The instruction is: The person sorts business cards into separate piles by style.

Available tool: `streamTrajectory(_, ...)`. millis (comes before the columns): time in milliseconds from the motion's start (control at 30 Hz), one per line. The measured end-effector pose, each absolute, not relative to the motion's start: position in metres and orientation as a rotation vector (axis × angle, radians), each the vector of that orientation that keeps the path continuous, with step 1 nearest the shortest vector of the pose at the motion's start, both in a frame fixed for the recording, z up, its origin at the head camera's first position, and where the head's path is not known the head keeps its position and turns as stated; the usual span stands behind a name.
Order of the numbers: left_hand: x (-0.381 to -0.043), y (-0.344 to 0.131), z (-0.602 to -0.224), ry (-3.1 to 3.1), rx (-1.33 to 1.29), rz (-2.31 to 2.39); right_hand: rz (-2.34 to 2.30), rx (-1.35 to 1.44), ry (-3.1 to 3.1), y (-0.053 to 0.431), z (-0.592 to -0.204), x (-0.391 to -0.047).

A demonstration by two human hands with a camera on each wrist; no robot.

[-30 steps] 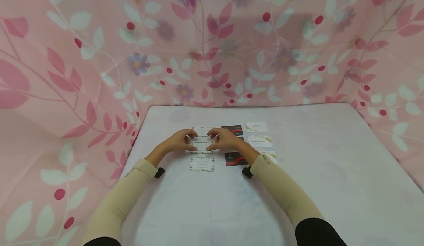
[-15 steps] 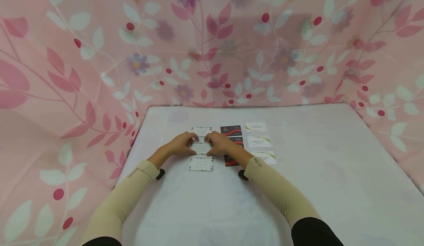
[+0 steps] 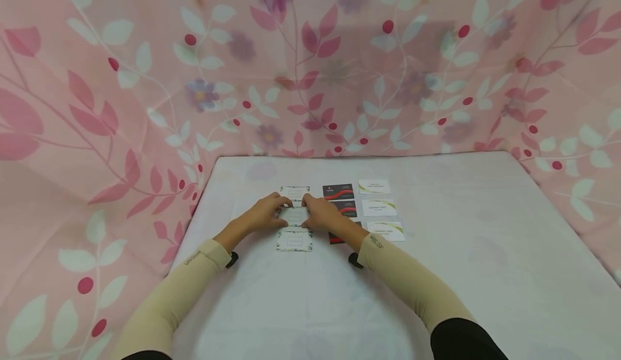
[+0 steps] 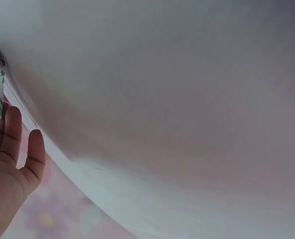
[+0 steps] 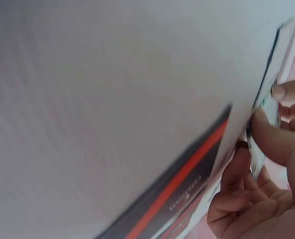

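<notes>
Your left hand (image 3: 264, 213) and right hand (image 3: 324, 214) have shifted slightly nearer to you over the last 1 s, thumbs and fingers curled in and apparently pinching the 2 short sides of the middle leaf-bordered card (image 3: 294, 216), so its placement between the top leaf-bordered card (image 3: 295, 193) and bottom leaf-bordered card (image 3: 294, 240) looks like the work in hand. Your fingers cover its side edges, and you can't tell whether it lies flat; farther right, your right arm hides part of the lowest of 3 black cards (image 3: 338, 191), beside 3 white cards (image 3: 381, 208).
</notes>
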State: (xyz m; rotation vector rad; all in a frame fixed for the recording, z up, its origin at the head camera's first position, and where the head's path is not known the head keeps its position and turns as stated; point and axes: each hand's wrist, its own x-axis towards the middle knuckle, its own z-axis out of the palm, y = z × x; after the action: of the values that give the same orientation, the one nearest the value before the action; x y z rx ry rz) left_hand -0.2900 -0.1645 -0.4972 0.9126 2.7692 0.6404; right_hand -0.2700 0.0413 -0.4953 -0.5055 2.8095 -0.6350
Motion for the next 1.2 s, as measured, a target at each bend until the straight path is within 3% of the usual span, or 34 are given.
streamTrajectory(700,-0.289,-0.173,-0.489,2.839,1.193,0.737,-1.397,-0.259,2.43,0.067,-0.498,-0.28)
streamTrajectory(1200,-0.291,-0.174,-0.486,2.939,1.245,0.6,-1.0,-0.672,2.812,0.069,-0.488,-0.279)
